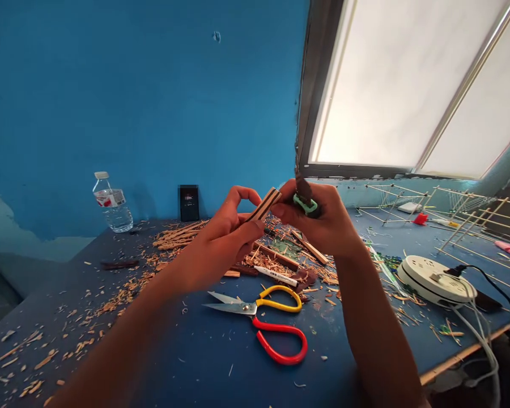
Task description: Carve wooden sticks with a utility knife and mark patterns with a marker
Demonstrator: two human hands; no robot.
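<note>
My left hand [227, 238] pinches a small wooden block [264, 205] with light and dark stripes, held up above the table. My right hand [318, 218] is closed around a green-and-black utility knife [306, 206]; its green handle end faces me and the blade is hidden. The right fingertips meet the block's far end. Below the hands lie scissors [250, 309] with one yellow and one red handle, blades partly apart. A white marker pen [276, 276] rests just behind them among wood shavings [259, 259] and strips.
A water bottle [113, 204] stands at the back left, with a dark box [189, 203] against the blue wall. Thin sticks [178, 235] lie in a pile. On the right are a round power strip [436, 280] with cables and stick frames [471, 215].
</note>
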